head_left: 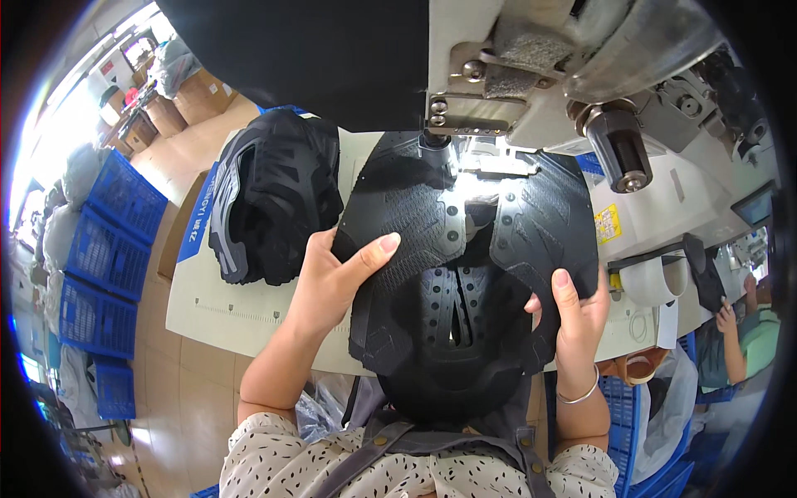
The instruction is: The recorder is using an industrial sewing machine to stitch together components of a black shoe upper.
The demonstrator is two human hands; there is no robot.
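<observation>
A black shoe upper (415,319) with rows of eyelet holes lies spread under the head of a sewing machine (490,91), its far part beneath the lit needle area. My left hand (336,270) grips the upper's left side, thumb on top and fingers hidden underneath. On the right side, my right hand (574,311) holds the edge, thumb above and fingertips partly showing below. The near end of the upper bulges down towards my lap. A stack of similar black shoe uppers (278,199) rests on the table left of my left hand.
The pale worktable (224,319) carries the machine. Blue crates (104,257) are stacked on the floor at left, with cardboard boxes (199,95) beyond. At right are a white roll (654,280), a blue crate with plastic bags (639,415), and another person (747,332) seated.
</observation>
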